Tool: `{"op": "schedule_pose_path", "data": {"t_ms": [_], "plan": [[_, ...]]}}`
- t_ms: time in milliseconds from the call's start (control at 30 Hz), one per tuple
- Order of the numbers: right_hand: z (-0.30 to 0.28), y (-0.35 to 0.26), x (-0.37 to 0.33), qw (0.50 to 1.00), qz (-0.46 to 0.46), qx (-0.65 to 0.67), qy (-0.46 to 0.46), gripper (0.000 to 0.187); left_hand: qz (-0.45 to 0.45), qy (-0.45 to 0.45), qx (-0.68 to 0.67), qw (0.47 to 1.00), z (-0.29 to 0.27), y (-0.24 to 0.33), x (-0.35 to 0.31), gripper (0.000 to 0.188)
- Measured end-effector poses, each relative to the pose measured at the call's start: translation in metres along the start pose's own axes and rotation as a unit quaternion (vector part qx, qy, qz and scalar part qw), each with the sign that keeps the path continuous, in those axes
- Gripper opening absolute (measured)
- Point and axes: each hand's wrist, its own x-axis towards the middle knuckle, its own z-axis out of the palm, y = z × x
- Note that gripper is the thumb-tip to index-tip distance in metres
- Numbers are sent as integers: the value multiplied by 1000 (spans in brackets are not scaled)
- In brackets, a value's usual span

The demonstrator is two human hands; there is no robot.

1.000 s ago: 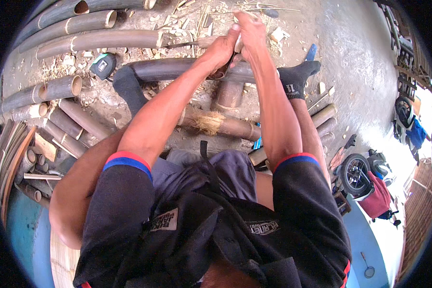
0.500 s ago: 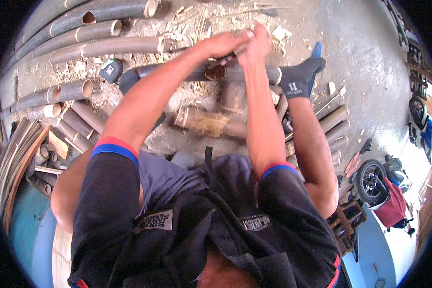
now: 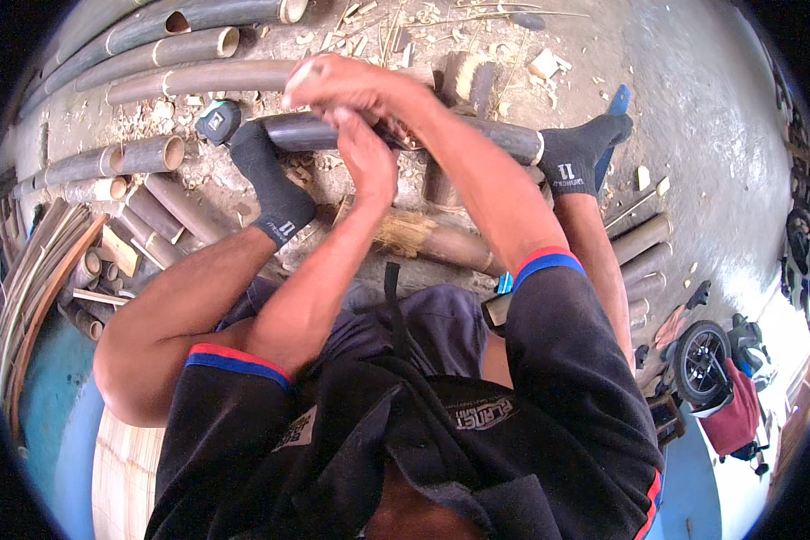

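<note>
A dark bamboo tube point(image 3: 508, 139) lies crosswise in front of me, between my two feet in dark socks. My right hand point(image 3: 337, 85) has crossed over to the left and is above the tube's left half, curled closed and blurred. Just below it, my left hand point(image 3: 367, 160) is at the near side of the tube, its thumb raised toward the right hand and its fingers curled. Whatever the hands grip between them is hidden. The hole in the tube's middle is mostly covered by the right wrist and forearm.
More bamboo tubes point(image 3: 166, 47) lie at the far left, with wood chips strewn around. A tape measure point(image 3: 218, 121) rests beside my left foot. A frayed bamboo piece point(image 3: 450, 243) lies nearer me, split strips point(image 3: 40, 297) at left, a wheel point(image 3: 702, 360) at right.
Both hands have moved left along the tube. My right forearm now reaches across to the left, and my left hand has come back nearer to me. My left foot shows more fully.
</note>
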Motion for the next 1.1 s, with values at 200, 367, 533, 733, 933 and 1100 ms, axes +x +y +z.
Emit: {"op": "schedule_pose_path", "data": {"t_ms": [200, 367, 533, 733, 933, 1100], "plan": [[29, 9, -1, 980, 6, -193, -50, 76, -2, 92, -36, 995, 10, -13, -18, 74], [-62, -8, -65, 896, -21, -229, 380, 64, -68, -305, 149, 938, 39, 37, 28, 86], [-31, -64, -231, 570, 0, -728, 382, 50, 149, -464, 397, 778, 77, 115, 31, 105], [75, 6, -259, 735, 200, -549, 345, 51, 178, -499, 313, 788, 47, 136, 30, 98], [171, 78, -171, 808, -36, 338, 481, 35, 374, -438, 493, 652, -43, 18, 85, 74], [189, 104, -100, 726, -35, 320, 608, 24, 402, -386, 530, 639, -45, 6, 69, 79]]}}
